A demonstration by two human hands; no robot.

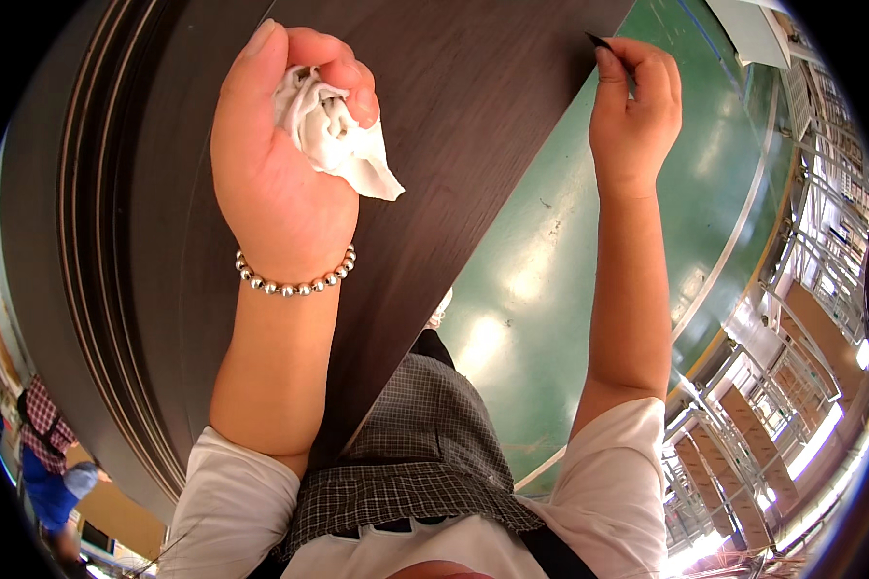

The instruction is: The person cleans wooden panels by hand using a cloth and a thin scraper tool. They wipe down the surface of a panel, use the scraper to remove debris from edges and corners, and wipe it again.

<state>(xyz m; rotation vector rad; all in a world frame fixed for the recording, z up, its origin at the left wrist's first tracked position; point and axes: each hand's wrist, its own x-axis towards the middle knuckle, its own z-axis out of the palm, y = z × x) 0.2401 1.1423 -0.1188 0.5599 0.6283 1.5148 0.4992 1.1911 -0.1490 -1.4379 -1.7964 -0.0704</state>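
A crumpled white cloth (333, 134) is bunched in my left hand (268, 137), one corner of it hanging loose below the fingers. That hand is over a dark brown wood-grain panel (434, 217), and a beaded metal bracelet (287, 290) circles the wrist. Between thumb and forefinger, my right hand (637, 116) pinches a small, thin dark piece (598, 41) with a pointed tip. Its material is unclear. The right hand is beside the panel's right edge, with the green floor beneath it.
Long parallel grooves (80, 239) run along the panel's left side. Metal racks (789, 391) with brown boards stand along the right, beyond a white floor line (739, 246). Another person in a checked top (47, 427) is at the lower left. A pale board (749, 32) is at the upper right.
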